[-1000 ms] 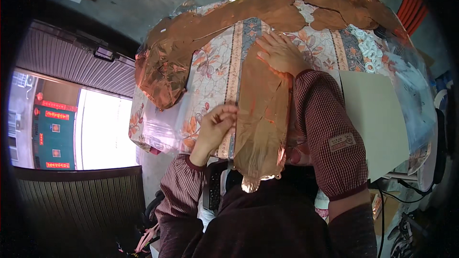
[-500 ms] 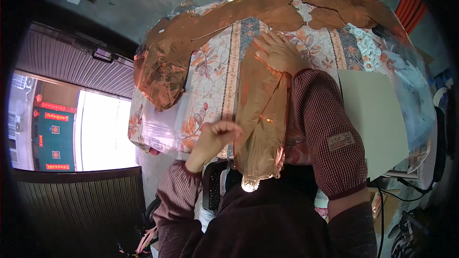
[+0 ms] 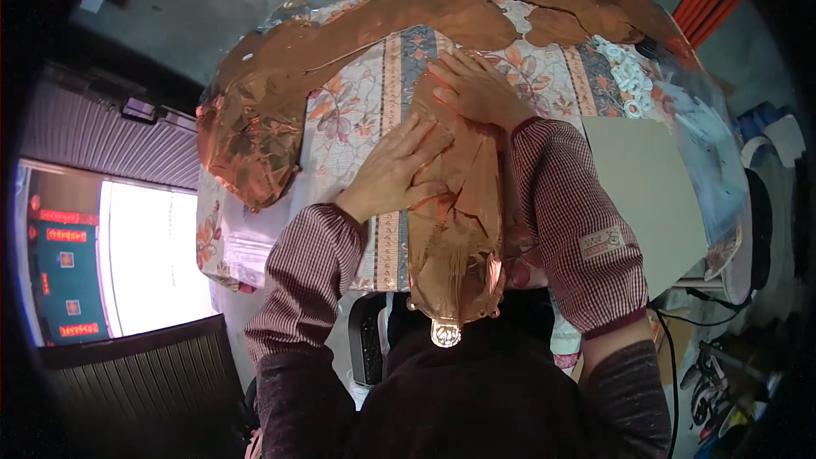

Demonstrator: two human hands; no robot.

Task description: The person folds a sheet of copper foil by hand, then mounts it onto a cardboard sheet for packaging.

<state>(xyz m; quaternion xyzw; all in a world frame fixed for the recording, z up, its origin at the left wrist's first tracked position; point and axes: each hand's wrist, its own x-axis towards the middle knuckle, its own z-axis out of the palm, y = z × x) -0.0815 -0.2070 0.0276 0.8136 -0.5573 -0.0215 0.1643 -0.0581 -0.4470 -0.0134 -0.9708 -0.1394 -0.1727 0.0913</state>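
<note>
A long, flat copper-coloured foil balloon (image 3: 455, 238) lies on the table with its near end over the front edge. A small shiny tab (image 3: 446, 334) hangs from that end. Flat on the balloon's far end rests my right hand (image 3: 478, 92), fingers stretched out. My left hand (image 3: 395, 168) lies on its left edge at mid-length, fingers spread, the thumb across the foil. Creases run over the balloon near my left thumb. More flat copper foil balloons (image 3: 408, 17) curve along the table's far edge, and a crumpled one (image 3: 251, 140) lies at the left.
A patterned cloth under clear plastic covers the table (image 3: 340, 132). At the right are a pale board (image 3: 646, 195), white ring-shaped pieces (image 3: 625, 76) and clear plastic bags (image 3: 714, 144). Orange-red tubes (image 3: 707, 2) stand beyond the far right edge. A black cable (image 3: 671, 374) hangs at the lower right.
My left hand has moved up and forward from beside the balloon's near part and now lies flat on it. My right hand stays on the far end. The view has shifted slightly.
</note>
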